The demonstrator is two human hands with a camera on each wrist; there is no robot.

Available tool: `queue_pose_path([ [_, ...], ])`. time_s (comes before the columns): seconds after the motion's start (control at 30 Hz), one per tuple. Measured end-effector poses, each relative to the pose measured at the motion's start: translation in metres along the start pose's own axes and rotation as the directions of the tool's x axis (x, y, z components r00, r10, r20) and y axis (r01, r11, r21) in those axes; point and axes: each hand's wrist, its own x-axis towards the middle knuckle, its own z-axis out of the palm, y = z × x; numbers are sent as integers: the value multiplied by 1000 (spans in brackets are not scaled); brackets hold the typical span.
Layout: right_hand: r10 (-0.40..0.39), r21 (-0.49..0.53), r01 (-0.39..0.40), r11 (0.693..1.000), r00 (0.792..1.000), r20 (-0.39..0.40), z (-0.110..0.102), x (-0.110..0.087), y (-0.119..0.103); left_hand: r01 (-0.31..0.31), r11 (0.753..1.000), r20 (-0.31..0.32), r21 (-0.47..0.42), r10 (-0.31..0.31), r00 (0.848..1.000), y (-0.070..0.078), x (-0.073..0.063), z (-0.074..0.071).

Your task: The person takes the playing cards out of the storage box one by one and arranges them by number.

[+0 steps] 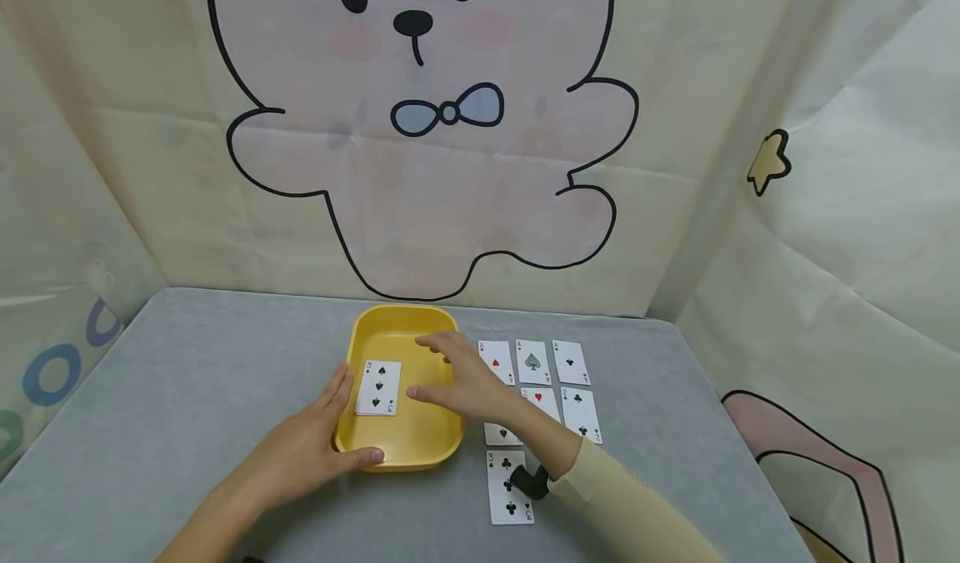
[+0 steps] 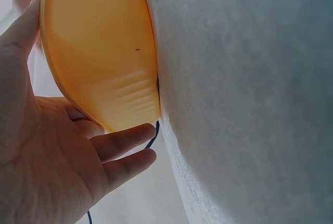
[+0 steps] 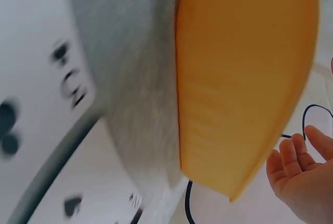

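A yellow plastic tray (image 1: 420, 438) stands on the table, with a three of spades (image 1: 378, 388) lying face up in its left half. My left hand (image 1: 307, 446) holds the tray's left side, thumb over the near left rim and fingers along the outer wall. In the left wrist view, two fingers of the left hand (image 2: 57, 156) stretch out beside the tray's end. My right hand (image 1: 472, 380) hovers over the tray's right side, thumb and fingers spread, with nothing seen between them.
Face-up cards lie right of the tray: aces of hearts (image 1: 496, 361), spades (image 1: 532, 362) and clubs (image 1: 572, 363), twos of hearts (image 1: 542, 397) and clubs (image 1: 581, 414), a partly hidden spade card (image 1: 500, 435) and a three of clubs (image 1: 507, 509). Fabric walls surround the grey table (image 1: 225, 363).
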Motion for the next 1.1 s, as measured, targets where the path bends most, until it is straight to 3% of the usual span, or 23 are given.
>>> queue_pose_path([
  [0.53, 111, -32, -109, 994, 992, 58, 39, 35, -12, 22, 1000, 40, 3, -22, 999, -1, 0, -2],
  [0.73, 138, -63, -134, 989, 988, 69, 51, 48, -7, 20, 1000, 41, -3, -20, 999, -1, 0, -2],
  [0.93, 146, -141, -134, 981, 986, 78, 60, 59, -2, 23, 1000, 44, -3, -23, 999, -1, 0, -2],
  [1.1, 159, -290, -123, 949, 982, 103, 65, 63, 1, 23, 1000, 52, -5, -23, 998, -1, 1, -2],
])
